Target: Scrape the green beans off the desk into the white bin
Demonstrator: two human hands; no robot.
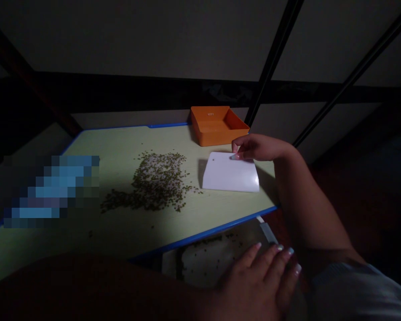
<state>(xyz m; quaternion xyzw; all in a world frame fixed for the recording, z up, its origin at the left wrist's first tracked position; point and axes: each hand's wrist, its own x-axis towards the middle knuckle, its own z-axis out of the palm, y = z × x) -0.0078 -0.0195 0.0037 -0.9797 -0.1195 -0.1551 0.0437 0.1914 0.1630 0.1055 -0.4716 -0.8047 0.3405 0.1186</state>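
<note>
My right hand (260,147) pinches the far edge of a white sheet (231,174) between thumb and fingers. The sheet is slightly curved, has a small dark spot near one corner, and stands tilted over the right part of the table. Left of it lies a loose pile of small grains (160,180), dark green and pale, with a tail spreading toward the near left. My left hand (257,278) is in the foreground, fingers stretched out and holding nothing. It is over a pale container (203,263) below the table edge, with some dark grains inside.
The table (113,138) is pale with a blue rim. At its back right stands an orange open box (205,137). A pixelated blue patch (56,187) covers something at the left. Dark panelled doors (153,40) rise behind the table.
</note>
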